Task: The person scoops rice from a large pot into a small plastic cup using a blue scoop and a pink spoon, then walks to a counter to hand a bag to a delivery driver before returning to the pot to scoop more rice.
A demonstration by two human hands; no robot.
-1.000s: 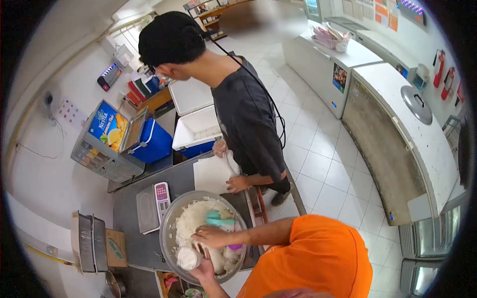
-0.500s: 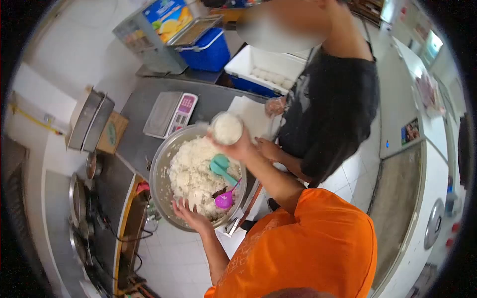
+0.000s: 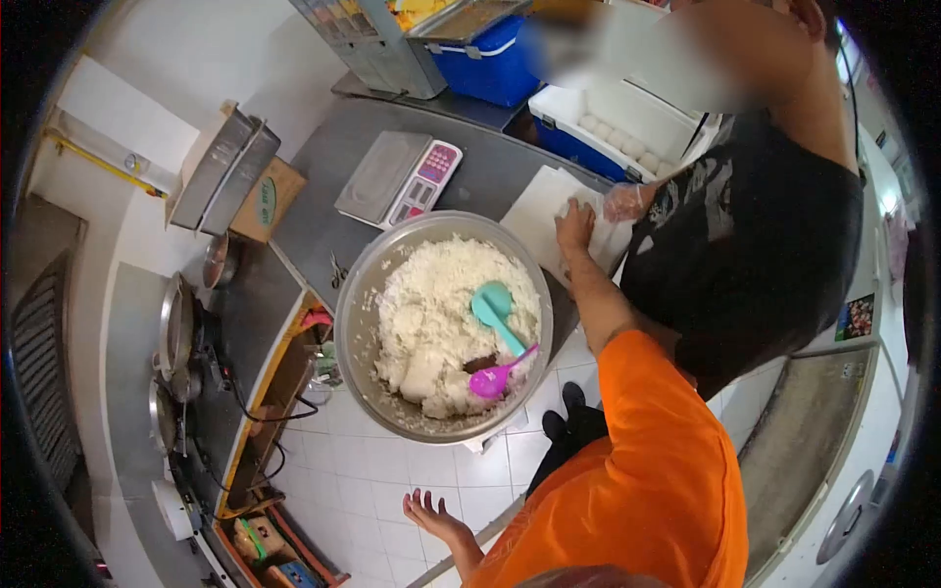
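My right hand (image 3: 575, 230) rests on a stack of white paper sheets (image 3: 537, 201), fingers apart. My left hand (image 3: 436, 516) hangs over the floor, palm up and fingers spread, holding nothing. Between them stands a large metal basin (image 3: 345, 338) of cooked white rice (image 3: 421, 304). A smooth rounded lump of rice (image 3: 423, 368) sits in its near part. On the rice lie a teal scoop (image 3: 493, 304) and a purple spoon (image 3: 487, 382), close to a small dark patch.
A co-worker in a black shirt (image 3: 755, 245) stands at the right, a plastic-gloved hand (image 3: 625, 203) beside the paper. Behind the basin are a digital scale (image 3: 400, 179), scissors (image 3: 338, 272), a blue cooler (image 3: 485, 69) and an open cooler (image 3: 578, 147) holding round white items.
My right hand has gone from holding a round portion of rice over the basin to the paper. The portion is no longer in it. My left hand has drawn back from the basin.
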